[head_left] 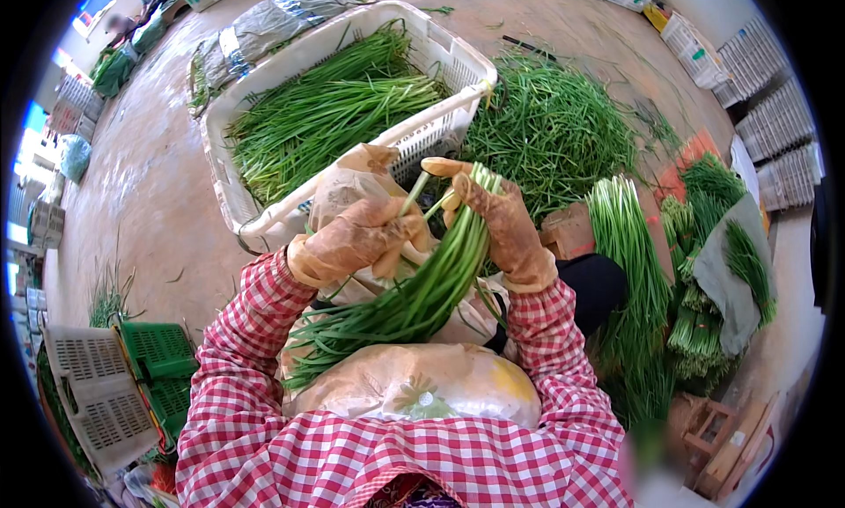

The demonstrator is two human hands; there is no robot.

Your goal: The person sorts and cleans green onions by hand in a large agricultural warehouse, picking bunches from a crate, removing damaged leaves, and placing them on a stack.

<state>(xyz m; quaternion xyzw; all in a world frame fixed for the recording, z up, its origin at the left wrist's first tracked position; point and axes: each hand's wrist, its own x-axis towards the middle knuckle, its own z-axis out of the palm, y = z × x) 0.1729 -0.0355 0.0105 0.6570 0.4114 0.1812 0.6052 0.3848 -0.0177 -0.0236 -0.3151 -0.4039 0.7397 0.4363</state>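
My right hand point(503, 226), in a stained tan glove, is closed around a bunch of garlic chives point(421, 290). The pale cut ends stick up past my fingers, while the green leaves trail down to the left across my lap. My left hand point(356, 237), gloved alike, is pinched around one or two pale chive stalks point(417, 193) beside the bunch. Both hands are above my lap, over a soiled pale apron point(414, 380). Beyond them stands a white plastic crate point(352, 166) holding layers of long green chives point(339, 112).
A loose heap of chives point(550, 129) lies on the floor right of the crate. Farther right are a sorted pile point(625, 261) and tied bundles point(695, 332) under grey cloth. A green crate point(158, 367) stands at left, a grey wrapped bundle point(264, 33) behind. A small wooden stool point(704, 433) is at lower right.
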